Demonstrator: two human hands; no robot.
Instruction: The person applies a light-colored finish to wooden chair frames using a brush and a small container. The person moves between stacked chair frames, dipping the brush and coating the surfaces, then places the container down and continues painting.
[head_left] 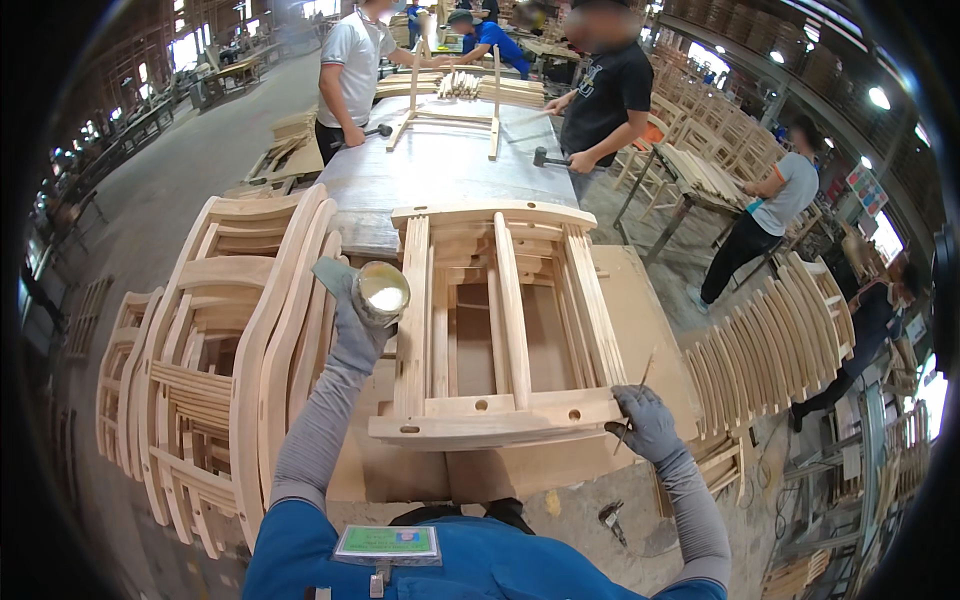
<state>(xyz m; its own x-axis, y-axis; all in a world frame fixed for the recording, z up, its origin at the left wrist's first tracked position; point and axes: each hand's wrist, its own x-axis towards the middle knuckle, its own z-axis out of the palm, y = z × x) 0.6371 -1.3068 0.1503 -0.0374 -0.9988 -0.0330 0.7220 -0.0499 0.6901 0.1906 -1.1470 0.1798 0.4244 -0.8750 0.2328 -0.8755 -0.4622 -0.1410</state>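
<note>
My gloved left hand (358, 335) is closed around a small round can (383, 290) with pale, creamy stuff inside. A grey-green flat piece (332, 277) sticks out beside the can; I cannot make out what it is. In front of me lies a stack of light wooden chair frames (510, 310), with slats between two end rails. Round holes show in the near rail (480, 425). At that rail's right end is my gloved right hand (648, 422), its fingers closed on a thin wooden stick (650, 368) that points up and down past the hand.
Curved wooden chair backs (215, 290) stand stacked at left, and more curved parts (775, 350) line the right. Brown cardboard (640, 300) lies under the frames. Beyond is a metal-topped table (440, 165), where two people hold mallets (545, 157). A drill-like tool (612, 520) lies on the floor.
</note>
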